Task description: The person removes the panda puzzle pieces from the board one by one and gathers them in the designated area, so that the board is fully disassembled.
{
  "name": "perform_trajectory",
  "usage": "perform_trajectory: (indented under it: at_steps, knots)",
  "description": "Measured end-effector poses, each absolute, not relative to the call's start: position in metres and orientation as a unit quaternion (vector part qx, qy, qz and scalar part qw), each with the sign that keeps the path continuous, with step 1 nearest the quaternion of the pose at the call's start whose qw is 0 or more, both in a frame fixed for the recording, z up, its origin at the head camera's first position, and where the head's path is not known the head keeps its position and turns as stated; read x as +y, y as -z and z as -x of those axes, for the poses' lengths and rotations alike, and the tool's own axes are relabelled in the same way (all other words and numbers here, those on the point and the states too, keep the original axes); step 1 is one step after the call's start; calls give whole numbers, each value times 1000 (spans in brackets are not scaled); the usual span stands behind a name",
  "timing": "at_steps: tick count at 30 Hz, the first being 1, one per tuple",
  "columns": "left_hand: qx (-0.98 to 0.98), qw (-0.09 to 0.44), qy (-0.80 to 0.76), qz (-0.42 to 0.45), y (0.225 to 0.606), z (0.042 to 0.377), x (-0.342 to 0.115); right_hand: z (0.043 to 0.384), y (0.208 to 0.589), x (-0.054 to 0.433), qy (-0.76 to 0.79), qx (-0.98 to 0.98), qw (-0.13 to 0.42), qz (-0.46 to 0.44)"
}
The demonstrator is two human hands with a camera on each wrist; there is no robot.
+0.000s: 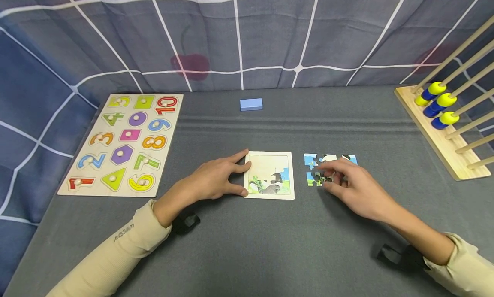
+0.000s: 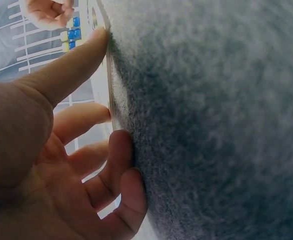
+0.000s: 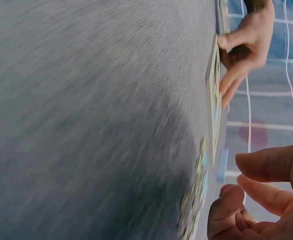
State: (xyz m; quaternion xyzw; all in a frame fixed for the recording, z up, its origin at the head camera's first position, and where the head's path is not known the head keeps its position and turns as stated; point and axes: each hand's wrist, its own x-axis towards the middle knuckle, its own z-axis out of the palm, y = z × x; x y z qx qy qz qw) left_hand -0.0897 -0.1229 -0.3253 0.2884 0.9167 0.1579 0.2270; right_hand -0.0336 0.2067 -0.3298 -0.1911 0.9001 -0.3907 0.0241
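Note:
A square wooden puzzle tray (image 1: 269, 163) lies on the table, its lower part filled with picture pieces in green, black, white and blue. My left hand (image 1: 216, 177) rests at its left side, thumb on the near corner and fingertips along the edge. In the left wrist view, the thumb (image 2: 71, 67) reaches straight to the tray's edge. Loose jigsaw pieces (image 1: 310, 159) lie right of the tray, partly hidden by my right hand (image 1: 356, 187). That hand hovers over them with bent fingers. The right wrist view shows a gap between its thumb (image 3: 269, 164) and fingers, with nothing held.
A number-and-shape peg board (image 1: 122, 164) lies at the left. A blue block (image 1: 251, 104) sits beyond the tray. On the right stands a wooden bead rack (image 1: 440, 138) with yellow and blue beads. Checked cloth (image 1: 266, 35) hangs along the back.

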Motion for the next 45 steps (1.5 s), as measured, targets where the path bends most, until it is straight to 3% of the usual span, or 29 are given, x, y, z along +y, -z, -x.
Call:
perform_trajectory:
  at_steps: [18,45]
  knots:
    - [916,235,-157,-285,323,91,-123,56,343,140,365,901,83,220]
    - [915,234,-160,-288,325,92,-123,62,334,133,285,921,107,245]
